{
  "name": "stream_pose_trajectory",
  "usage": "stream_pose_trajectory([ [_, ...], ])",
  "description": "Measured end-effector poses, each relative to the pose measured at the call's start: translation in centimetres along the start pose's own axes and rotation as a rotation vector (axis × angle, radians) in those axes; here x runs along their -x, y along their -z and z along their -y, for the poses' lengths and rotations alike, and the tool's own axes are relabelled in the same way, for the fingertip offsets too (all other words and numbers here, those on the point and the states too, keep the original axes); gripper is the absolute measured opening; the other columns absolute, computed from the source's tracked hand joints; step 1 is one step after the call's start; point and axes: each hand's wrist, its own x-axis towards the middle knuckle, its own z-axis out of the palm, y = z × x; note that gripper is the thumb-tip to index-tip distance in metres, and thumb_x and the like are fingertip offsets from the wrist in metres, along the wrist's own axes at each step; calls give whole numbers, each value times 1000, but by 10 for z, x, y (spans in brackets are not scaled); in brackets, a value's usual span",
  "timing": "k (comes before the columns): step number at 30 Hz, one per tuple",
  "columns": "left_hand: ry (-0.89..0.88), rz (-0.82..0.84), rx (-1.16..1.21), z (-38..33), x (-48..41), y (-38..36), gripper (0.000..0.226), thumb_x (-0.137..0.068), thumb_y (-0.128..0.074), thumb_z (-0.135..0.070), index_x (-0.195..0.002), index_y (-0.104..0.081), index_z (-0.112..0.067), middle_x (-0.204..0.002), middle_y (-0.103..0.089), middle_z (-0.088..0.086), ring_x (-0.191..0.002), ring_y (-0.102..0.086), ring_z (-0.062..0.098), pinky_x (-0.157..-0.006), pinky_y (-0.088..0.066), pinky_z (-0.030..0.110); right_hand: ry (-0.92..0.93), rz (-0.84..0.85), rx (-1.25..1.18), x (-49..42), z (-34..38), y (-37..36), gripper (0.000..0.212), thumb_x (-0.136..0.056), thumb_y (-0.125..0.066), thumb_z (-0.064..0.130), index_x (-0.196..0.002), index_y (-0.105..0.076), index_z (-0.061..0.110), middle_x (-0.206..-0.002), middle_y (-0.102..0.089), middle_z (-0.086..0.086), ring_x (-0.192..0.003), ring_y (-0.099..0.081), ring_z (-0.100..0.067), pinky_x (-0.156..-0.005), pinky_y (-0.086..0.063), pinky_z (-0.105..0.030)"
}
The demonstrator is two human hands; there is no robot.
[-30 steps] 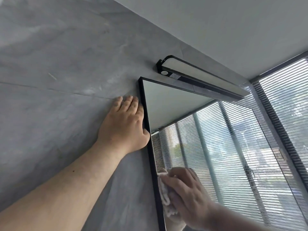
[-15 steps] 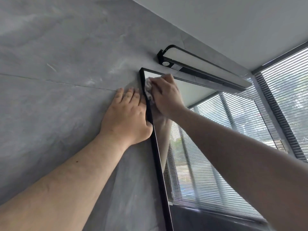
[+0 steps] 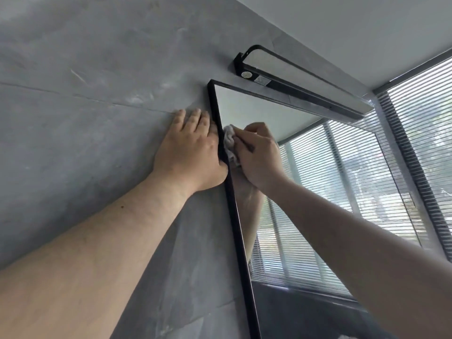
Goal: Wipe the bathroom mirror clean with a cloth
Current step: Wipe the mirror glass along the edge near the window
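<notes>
A black-framed mirror hangs on the grey tiled wall and reflects the ceiling and window blinds. My right hand grips a bunched white cloth and presses it on the glass close to the left frame edge, below the top left corner. My left hand lies flat on the wall beside the frame, fingers straight, thumb side against the frame. Much of the cloth is hidden under my right hand.
A black bar lamp is fixed to the wall just above the mirror. A window with horizontal blinds fills the right side. The grey wall stretches to the left, the white ceiling above.
My right hand with the cloth rose from low on the glass to the top left corner, then came down a little along the left edge. My left hand stayed on the wall.
</notes>
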Motion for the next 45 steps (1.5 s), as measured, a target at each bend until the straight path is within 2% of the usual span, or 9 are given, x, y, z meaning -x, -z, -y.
stream_pose_trajectory([
  [4, -11, 59, -29, 0, 3, 4, 90, -78, -31, -54, -152, -25, -2, -161, -20, 19, -150, -12, 31, -122, -2, 50, -25, -16, 23, 81, -8, 18, 32, -89, -58, 35, -115, -74, 28, -98, -52, 11, -93, -55, -11, -79, -42, -20],
  [14, -134, 160, -57, -12, 41, 5, 97, -83, -38, -64, -154, -15, -2, -164, -10, 16, -152, -2, 27, -122, 2, 50, -4, 74, 79, 221, -14, 62, 26, -92, -61, 29, -115, -73, 25, -101, -53, 12, -75, -56, -8, -65, -43, -17],
  [18, -173, 211, -33, -21, 66, 3, 108, -78, -34, -75, -154, -11, -2, -164, -7, 16, -152, 1, 28, -121, 3, 50, -143, 96, 85, 219, 2, 62, 24, -91, -62, 28, -110, -75, 22, -96, -52, 13, -79, -56, -4, -65, -47, -20],
  [23, -192, 265, 20, -35, 97, 1, 124, -61, -2, -83, -154, -8, -1, -164, -5, 17, -152, 2, 28, -121, 6, 50, -360, 22, 6, 161, 33, 43, 29, -90, -62, 12, -117, -67, 22, -107, -54, 5, -93, -58, -14, -79, -50, -29],
  [27, -240, 271, 5, -47, 124, -7, 126, -63, -10, -88, -154, -8, 0, -164, -5, 18, -152, 2, 30, -121, 5, 52, -313, 6, 77, 183, 43, 41, 22, -92, -55, 15, -108, -70, 15, -105, -51, 1, -90, -49, -1, -76, -42, -18],
  [30, -251, 246, -31, -54, 137, -13, 119, -70, -13, -85, -154, -7, 0, -163, -3, 19, -151, 2, 33, -120, 4, 55, -326, 25, -54, 224, 50, 58, 13, -90, -55, -7, -85, -67, -4, -85, -47, 6, -75, -51, 16, -66, -39, -7],
  [34, -254, 234, -74, -59, 140, -15, 130, -66, -21, -95, -154, -8, 1, -163, -4, 22, -151, 0, 35, -119, 1, 57, -350, -2, 73, 291, 39, 70, 25, -86, -61, -2, -83, -62, 23, -93, -43, 15, -85, -51, 14, -71, -38, -5],
  [38, -250, 241, -69, -62, 143, -14, 130, -68, -24, -95, -153, -9, 2, -162, -4, 22, -151, 1, 37, -119, 0, 58, -347, 64, 146, 343, 28, 82, 11, -89, -52, 20, -95, -57, 28, -104, -46, 12, -96, -50, 5, -81, -41, -12],
  [45, -245, 276, -16, -69, 161, -12, 132, -68, -24, -95, -152, -2, 4, -162, 1, 24, -150, 6, 38, -119, 2, 57, -459, 162, 161, 359, 30, 96, 14, -90, -50, 28, -99, -60, 31, -104, -48, 12, -92, -54, 0, -76, -50, -25],
])
